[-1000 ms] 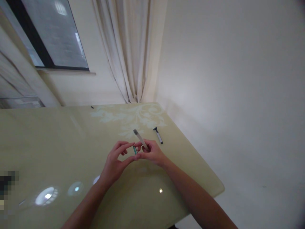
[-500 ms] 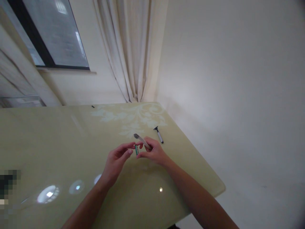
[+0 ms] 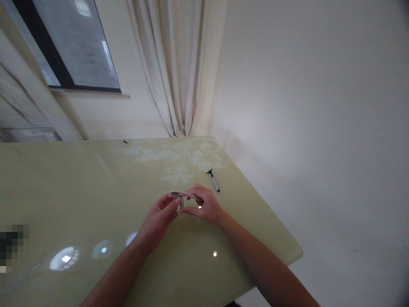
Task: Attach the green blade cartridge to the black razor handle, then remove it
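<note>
Swung down from its raised slant half a second ago, the slim pale-handled toothbrush with grey bristles (image 3: 188,195) lies almost level, its head pointing left, and the left thumb has come up close against the small, narrow green-and-dark strip (image 3: 182,203). That strip stands on end between the two hands, above the pale yellow-green glossy table (image 3: 79,183), toward its right edge. The toothbrush crosses at the strip's upper end, bristles next to the left fingertips.

The right hand (image 3: 207,207) is closed around the toothbrush handle, its thumb reaching to the strip's lower end. The left hand (image 3: 161,219) has its fingers and thumb curled together at the strip's other side; whether they grip it or only touch it, I cannot tell. Both hands almost meet.

Beyond the right hand, nearer the right edge, a grey-handled razor with a black T-shaped head (image 3: 213,181) lies with that head toward the far edge, unmoved. By the far edge, well left of the far right corner, sits a tiny black piece (image 3: 125,142). Behind that edge hangs a cream pleated cloth curtain (image 3: 179,68).
</note>
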A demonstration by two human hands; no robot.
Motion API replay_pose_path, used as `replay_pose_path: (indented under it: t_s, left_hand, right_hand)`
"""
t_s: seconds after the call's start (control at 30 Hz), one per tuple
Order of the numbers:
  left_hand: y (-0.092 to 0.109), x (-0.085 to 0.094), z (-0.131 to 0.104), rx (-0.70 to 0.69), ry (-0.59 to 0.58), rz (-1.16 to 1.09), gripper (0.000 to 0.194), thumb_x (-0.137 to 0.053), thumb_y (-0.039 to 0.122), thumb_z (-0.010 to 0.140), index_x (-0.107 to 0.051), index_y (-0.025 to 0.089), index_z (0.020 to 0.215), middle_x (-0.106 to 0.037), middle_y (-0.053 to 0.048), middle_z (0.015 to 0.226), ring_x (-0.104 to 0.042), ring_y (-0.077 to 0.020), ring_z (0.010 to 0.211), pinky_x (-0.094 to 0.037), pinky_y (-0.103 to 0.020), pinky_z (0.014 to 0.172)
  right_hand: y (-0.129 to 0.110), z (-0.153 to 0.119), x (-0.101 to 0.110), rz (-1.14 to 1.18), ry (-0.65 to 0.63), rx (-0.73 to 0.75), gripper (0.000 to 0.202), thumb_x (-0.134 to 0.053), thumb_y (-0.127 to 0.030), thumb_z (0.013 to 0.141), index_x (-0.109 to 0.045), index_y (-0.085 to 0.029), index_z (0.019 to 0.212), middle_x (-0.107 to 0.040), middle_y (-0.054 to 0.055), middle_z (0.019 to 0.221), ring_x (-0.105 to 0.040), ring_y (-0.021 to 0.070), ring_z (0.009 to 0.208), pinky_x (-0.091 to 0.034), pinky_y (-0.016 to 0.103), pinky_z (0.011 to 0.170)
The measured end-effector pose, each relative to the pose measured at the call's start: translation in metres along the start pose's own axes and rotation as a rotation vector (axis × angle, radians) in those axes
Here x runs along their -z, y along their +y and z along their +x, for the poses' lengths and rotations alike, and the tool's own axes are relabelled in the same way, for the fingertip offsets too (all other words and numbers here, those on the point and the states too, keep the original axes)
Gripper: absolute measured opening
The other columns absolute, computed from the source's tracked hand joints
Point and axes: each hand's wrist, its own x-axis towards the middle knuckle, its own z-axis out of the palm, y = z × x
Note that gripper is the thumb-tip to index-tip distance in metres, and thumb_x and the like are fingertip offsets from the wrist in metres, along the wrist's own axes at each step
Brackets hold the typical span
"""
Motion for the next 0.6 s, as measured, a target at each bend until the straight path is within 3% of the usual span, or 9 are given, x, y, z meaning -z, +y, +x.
replay_pose_path:
  t_s: [0.17, 0.3, 0.4, 0.6]
  left_hand:
    - [-0.004, 0.007, 0.004, -0.100, -0.060, 0.140, 0.039, -0.086, 0.046, 0.079, -0.077, 0.022, 0.108, -0.074, -0.005, 0.104, -0.063, -0.0131, 0.081, -0.048, -0.022, 0.069]
    - [-0.002, 0.013, 0.006, -0.144, -0.103, 0.207, 0.046, -0.087, 0.042, 0.078, -0.076, 0.024, 0.118, -0.075, -0.006, 0.109, -0.068, -0.0180, 0.090, -0.052, -0.028, 0.080]
    - [-0.001, 0.012, 0.005, -0.158, -0.087, 0.201, 0.047, -0.088, 0.041, 0.076, -0.076, 0.023, 0.118, -0.076, -0.007, 0.109, -0.070, -0.0198, 0.091, -0.053, -0.031, 0.083]
    - [-0.002, 0.008, 0.002, -0.141, -0.072, 0.212, 0.047, -0.086, 0.045, 0.078, -0.074, 0.020, 0.116, -0.078, -0.007, 0.100, -0.068, -0.0182, 0.085, -0.050, -0.026, 0.072]
  right_hand:
    - [0.003, 0.000, -0.001, -0.019, 0.051, -0.003, 0.053, -0.087, -0.059, 0.075, -0.078, -0.018, 0.107, -0.057, 0.000, 0.084, -0.033, 0.0080, 0.055, -0.030, 0.024, 0.052]
    - [0.004, 0.001, -0.002, -0.019, 0.097, 0.024, 0.052, -0.085, -0.058, 0.079, -0.079, -0.019, 0.112, -0.059, 0.000, 0.084, -0.033, 0.0080, 0.055, -0.030, 0.024, 0.052]
    - [0.005, 0.001, -0.002, -0.046, 0.122, 0.034, 0.049, -0.084, -0.059, 0.079, -0.080, -0.018, 0.104, -0.056, -0.001, 0.077, -0.035, 0.0082, 0.054, -0.031, 0.024, 0.052]
    - [0.010, 0.000, -0.003, -0.069, 0.131, 0.046, 0.045, -0.083, -0.059, 0.080, -0.081, -0.018, 0.098, -0.058, 0.000, 0.078, -0.036, 0.0083, 0.054, -0.034, 0.024, 0.052]
